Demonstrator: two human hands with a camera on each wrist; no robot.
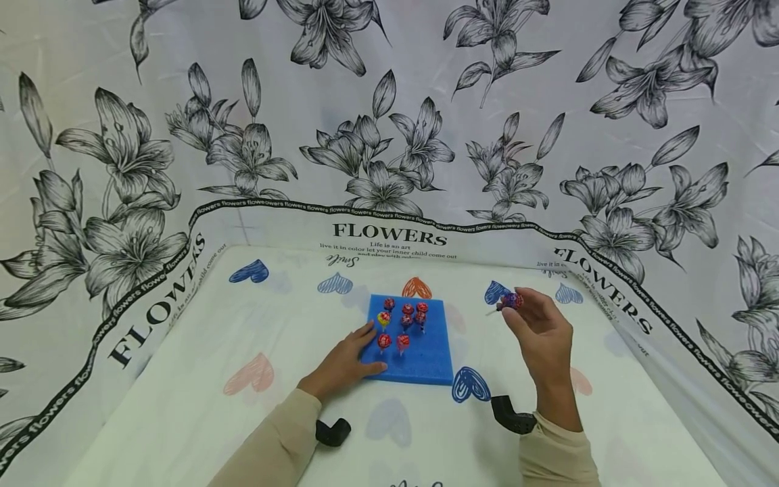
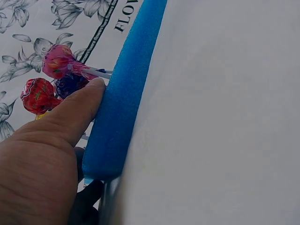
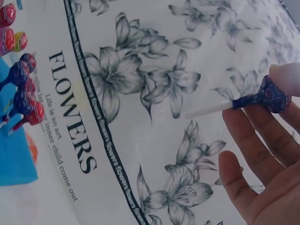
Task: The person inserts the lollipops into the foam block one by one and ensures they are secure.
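A blue foam block [image 1: 420,365] lies on the table with several wrapped lollipops standing in it by their sticks. Most wrappers look red, and one lollipop [image 1: 383,318] is yellow. My left hand [image 1: 343,362] rests at the block's left side, fingers extended, thumb on the near left corner. The left wrist view shows the thumb [image 2: 84,105] against the foam, close to a pink lollipop [image 2: 58,62]. Off to the right, my right hand [image 1: 544,331] pinches a blue-and-purple wrapped lollipop [image 3: 274,95] above the table, its white stick pointing left.
A white cloth [image 1: 292,412] printed with hearts covers the table. Behind and at both sides rises a curtain [image 1: 389,88] with lily drawings and lettering. Black mounts [image 1: 514,416] sit at both wrists.
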